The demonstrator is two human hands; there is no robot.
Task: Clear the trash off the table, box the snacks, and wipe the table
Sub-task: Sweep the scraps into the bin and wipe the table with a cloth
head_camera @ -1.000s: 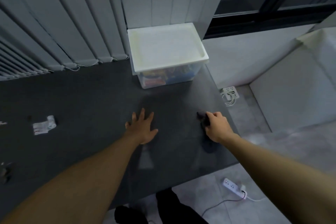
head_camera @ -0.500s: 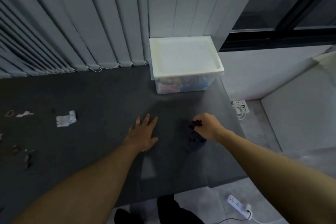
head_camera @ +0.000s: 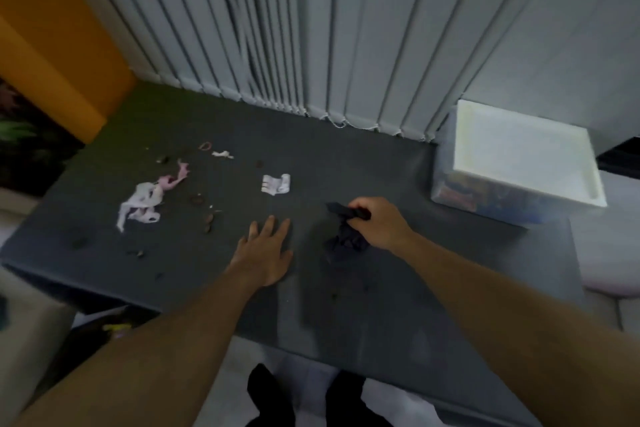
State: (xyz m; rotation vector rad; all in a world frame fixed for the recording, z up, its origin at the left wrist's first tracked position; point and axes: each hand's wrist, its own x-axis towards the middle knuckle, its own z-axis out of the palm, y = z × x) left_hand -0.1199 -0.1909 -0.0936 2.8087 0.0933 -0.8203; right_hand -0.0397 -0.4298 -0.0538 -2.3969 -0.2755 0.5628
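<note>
The right hand (head_camera: 379, 224) grips a crumpled dark cloth (head_camera: 344, 241), which droops from its curled fingers onto the grey table (head_camera: 381, 305). The left hand (head_camera: 265, 253) lies flat, fingers straight. Beyond its fingertips sits a white wrapper (head_camera: 276, 184), with torn pink-white wrappers (head_camera: 145, 206) further left. The lidded snack box (head_camera: 519, 163) stands well right of both hands.

Both forearms are bare, running from the left hand (head_camera: 265, 253) and right hand (head_camera: 379, 225) to the frame edges at 7 and 4 o'clock. At 6 o'clock, below the worktop (head_camera: 346, 305), two legs (head_camera: 270, 399) show in black; trousers or shoes, unclear.
</note>
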